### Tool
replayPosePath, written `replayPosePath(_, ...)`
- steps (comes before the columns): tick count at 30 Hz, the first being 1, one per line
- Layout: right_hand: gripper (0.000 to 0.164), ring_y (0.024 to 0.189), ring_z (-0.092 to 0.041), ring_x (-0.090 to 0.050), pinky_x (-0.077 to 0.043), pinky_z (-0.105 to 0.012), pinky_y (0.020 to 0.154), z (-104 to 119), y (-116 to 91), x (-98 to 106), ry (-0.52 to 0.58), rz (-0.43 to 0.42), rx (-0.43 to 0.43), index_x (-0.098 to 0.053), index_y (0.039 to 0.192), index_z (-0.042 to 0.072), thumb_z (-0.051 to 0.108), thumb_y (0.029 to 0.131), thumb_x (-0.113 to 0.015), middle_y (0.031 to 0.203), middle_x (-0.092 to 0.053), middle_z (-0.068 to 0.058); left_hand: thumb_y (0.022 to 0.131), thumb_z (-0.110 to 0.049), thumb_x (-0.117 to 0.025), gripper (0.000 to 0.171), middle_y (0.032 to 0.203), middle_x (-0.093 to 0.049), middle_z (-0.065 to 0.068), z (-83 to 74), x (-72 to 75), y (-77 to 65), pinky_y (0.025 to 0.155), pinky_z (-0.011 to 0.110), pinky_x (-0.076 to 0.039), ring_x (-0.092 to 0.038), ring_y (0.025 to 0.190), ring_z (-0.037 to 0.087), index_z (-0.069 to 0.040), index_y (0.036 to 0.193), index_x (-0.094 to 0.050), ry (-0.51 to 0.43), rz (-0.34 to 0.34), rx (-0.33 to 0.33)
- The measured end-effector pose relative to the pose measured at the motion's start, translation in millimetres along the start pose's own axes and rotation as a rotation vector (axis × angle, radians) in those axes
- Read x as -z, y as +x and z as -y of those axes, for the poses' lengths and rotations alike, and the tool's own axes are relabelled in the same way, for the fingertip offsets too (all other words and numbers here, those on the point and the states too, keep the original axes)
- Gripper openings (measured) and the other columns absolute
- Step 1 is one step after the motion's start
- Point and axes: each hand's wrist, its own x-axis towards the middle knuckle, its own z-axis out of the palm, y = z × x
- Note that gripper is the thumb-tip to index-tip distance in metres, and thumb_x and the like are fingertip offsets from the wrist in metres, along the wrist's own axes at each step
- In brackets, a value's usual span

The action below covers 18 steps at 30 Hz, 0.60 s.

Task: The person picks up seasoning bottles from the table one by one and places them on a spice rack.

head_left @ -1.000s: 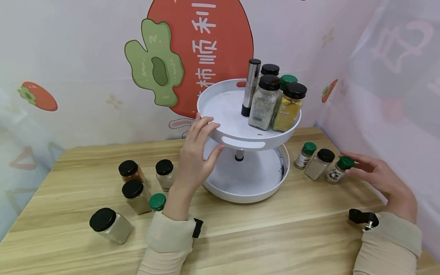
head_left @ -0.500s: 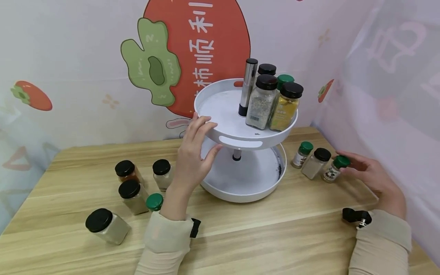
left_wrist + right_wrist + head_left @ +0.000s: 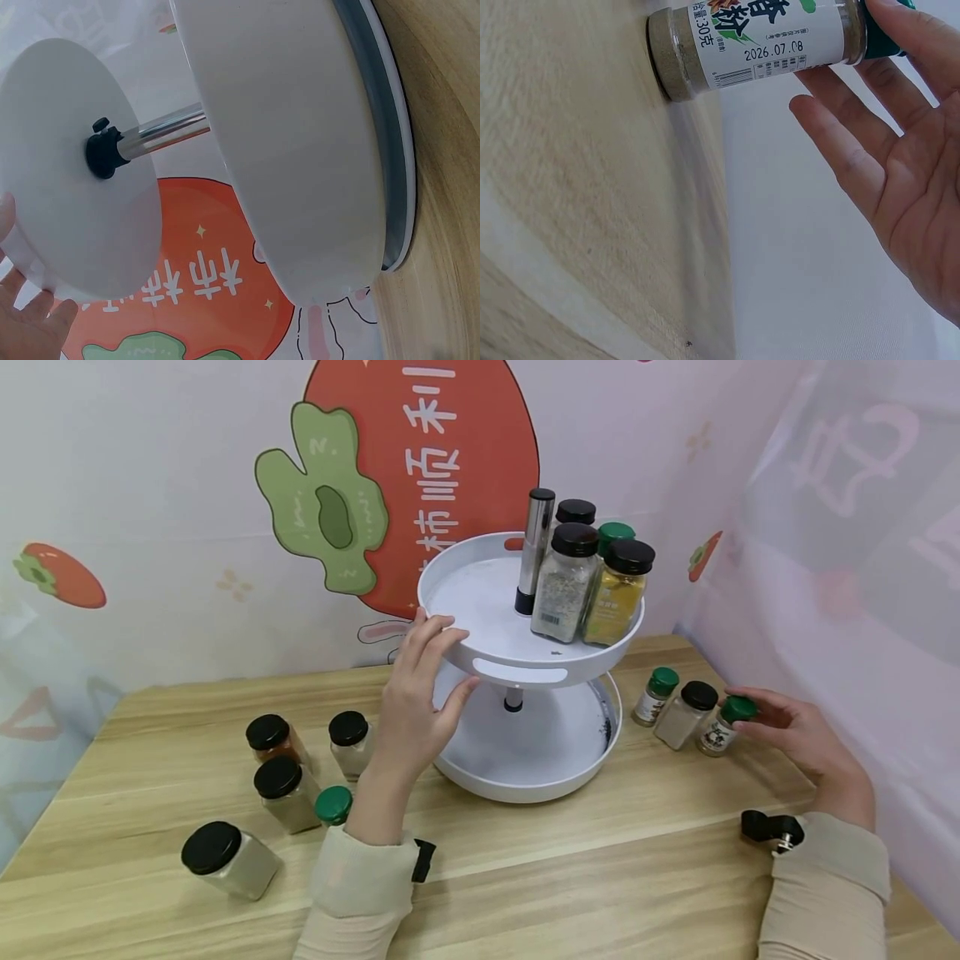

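My left hand (image 3: 411, 714) grips the rim of the white upper tray (image 3: 480, 662) of a two-tier rack, fingers over the edge and thumb below. In the left wrist view, the left hand (image 3: 30, 322) is at that tray's edge, beside its underside (image 3: 82, 195). At the right, my right hand (image 3: 810, 739) pinches the green cap of a small spice bottle (image 3: 716, 737), which stands on the table. The right wrist view shows the bottle's printed label (image 3: 772, 37) and the right hand (image 3: 922, 172), its thumb by the cap and the other fingers behind.
A black-capped jar (image 3: 686, 718) and another green-capped bottle (image 3: 651, 703) stand left of the held bottle. Several jars and a metal grinder (image 3: 536, 547) crowd the upper tray's right half. The lower tray (image 3: 525, 789) sits beneath. More jars, including a black-capped one (image 3: 247, 867), stand at left.
The whole head view has shifted slightly. My right hand has come closer around the green cap. The left hand stays at the upper tray's rim, and the jars keep their places.
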Motion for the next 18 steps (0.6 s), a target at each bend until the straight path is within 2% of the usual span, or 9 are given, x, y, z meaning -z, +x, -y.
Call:
replayPosePath(12,0.051,0.102,0.011,-0.063,-0.051,-0.005,0.081,1.2,2.4,1.9,0.047,-0.021,-0.012,-0.058,0.139,0.015,-0.006,0.093,-0.062,0.117,-0.068,0.025,0.087,-0.011,-0.076,0.049,0.144,-0.050,0.009,0.1,0.0,0.0,0.122,0.038,-0.033,-0.034,0.148,0.032,-0.009,0.131,-0.055,-0.014,-0.006,0.000)
replayPosePath(18,0.050,0.100,0.011,-0.064,-0.050,-0.004,0.081,7.3,0.9,1.6,0.021,-0.077,-0.006,-0.059,0.138,0.014,-0.005,0.093,-0.063,0.112,-0.069,0.025,0.086,-0.011,-0.077,0.050,0.144,-0.050,0.009,0.1,0.1,-0.3,0.122,0.039,-0.033,-0.033,0.148,0.032,-0.009,0.131,-0.055,-0.015,-0.003,0.001)
